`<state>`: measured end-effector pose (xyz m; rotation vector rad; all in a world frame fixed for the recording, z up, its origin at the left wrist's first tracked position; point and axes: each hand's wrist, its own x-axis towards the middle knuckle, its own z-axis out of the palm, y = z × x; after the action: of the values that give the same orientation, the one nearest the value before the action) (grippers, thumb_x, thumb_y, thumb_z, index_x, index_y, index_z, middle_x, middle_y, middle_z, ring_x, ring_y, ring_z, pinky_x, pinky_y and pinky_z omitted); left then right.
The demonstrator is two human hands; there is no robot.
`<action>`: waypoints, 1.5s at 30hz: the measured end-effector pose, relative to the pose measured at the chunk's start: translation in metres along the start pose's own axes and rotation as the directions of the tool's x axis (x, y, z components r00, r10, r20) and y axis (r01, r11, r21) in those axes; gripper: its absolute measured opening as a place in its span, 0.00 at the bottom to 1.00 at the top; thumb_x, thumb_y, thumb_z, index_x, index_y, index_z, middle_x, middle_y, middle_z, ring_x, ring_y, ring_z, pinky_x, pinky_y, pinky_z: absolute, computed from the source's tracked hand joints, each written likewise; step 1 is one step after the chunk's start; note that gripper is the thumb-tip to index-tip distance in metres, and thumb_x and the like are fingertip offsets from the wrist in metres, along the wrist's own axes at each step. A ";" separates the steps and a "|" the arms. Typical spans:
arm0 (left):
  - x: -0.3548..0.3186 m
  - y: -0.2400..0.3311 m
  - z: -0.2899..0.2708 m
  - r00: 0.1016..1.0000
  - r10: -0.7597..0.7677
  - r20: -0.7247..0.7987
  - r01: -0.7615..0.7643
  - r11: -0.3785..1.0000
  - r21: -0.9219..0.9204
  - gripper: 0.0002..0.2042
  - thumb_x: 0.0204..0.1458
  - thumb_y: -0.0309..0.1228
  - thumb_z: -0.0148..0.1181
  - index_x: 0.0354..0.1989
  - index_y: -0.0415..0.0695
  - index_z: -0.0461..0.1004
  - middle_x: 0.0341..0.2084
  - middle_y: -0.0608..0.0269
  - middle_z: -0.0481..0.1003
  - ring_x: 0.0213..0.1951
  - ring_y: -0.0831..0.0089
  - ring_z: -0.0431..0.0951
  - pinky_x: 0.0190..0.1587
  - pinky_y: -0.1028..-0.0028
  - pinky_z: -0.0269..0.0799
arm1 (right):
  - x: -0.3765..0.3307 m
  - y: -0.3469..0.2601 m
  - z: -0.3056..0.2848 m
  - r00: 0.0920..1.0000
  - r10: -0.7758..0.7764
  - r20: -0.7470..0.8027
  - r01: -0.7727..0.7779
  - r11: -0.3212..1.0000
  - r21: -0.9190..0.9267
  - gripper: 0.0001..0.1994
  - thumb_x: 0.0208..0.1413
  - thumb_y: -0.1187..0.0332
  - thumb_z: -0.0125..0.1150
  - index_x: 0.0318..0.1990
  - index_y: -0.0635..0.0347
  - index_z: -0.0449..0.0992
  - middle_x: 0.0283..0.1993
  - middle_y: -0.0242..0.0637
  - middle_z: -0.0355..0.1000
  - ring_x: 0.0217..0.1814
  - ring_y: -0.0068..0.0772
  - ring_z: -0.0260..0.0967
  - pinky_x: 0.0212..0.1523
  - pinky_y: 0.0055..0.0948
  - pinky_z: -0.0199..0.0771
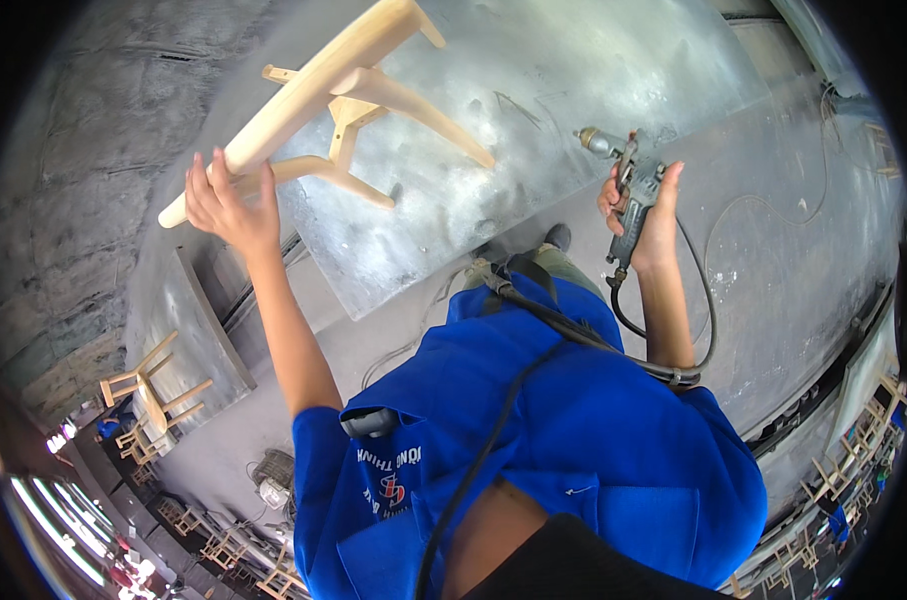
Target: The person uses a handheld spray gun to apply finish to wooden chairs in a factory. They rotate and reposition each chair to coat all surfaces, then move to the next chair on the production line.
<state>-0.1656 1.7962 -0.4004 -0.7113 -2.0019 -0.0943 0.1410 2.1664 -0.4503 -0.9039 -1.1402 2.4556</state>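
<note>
My left hand (231, 205) is closed round the lower left end of a thick, pale wooden bar. The bar belongs to a chair frame (308, 100), which is tilted over a grey metal-topped table (403, 230), with several bare wooden legs pointing to the right and towards me. In my right hand (657, 215) is a metal spray gun (633, 185), held by its grip with the fingers wrapped round it and the thumb up alongside. Its nozzle points left, towards the chair frame and some way off from it. A black hose (708, 300) runs from the bottom of the grip.
The hose loops back beside my right forearm to my waist. Another thin hose (748, 200) trails over the grey floor on the right. A second wooden chair frame (151, 390) is on a panel at the left. Further chair frames (863, 460) line the right edge.
</note>
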 end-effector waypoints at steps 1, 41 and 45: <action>0.002 0.002 0.013 1.000 0.008 0.015 -0.010 0.994 0.108 0.37 0.35 0.41 0.80 0.57 0.50 0.70 0.53 0.58 0.74 0.58 0.56 0.71 0.59 0.56 0.63 | -0.001 0.010 -0.012 0.999 0.018 -0.048 -0.019 0.999 -0.030 0.44 0.60 0.23 0.27 0.44 0.61 0.70 0.25 0.31 0.64 0.25 0.24 0.64 0.16 0.18 0.52; 0.132 -0.095 0.071 0.969 0.225 0.105 -0.242 0.951 0.195 0.52 0.47 0.68 0.63 0.72 0.40 0.57 0.69 0.35 0.59 0.73 0.44 0.55 0.69 0.37 0.46 | 0.104 0.159 -0.138 0.896 0.069 -0.439 -0.148 0.978 -0.148 0.38 0.61 0.27 0.43 0.34 0.60 0.74 0.21 0.29 0.67 0.19 0.23 0.65 0.16 0.24 0.56; -0.041 -0.041 0.104 0.884 -0.258 0.390 0.323 0.940 -0.110 0.58 0.52 0.62 0.63 0.77 0.41 0.31 0.70 0.19 0.22 0.72 0.22 0.28 0.69 0.30 0.38 | 0.032 0.179 -0.160 0.847 0.046 -0.530 -0.268 0.898 -0.350 0.40 0.59 0.23 0.38 0.39 0.56 0.76 0.20 0.27 0.65 0.20 0.21 0.66 0.17 0.23 0.57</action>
<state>-0.2532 1.7803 -0.4798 -0.5570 -2.4824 -0.3375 0.2212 2.1603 -0.6788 -1.7185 -1.4345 1.9034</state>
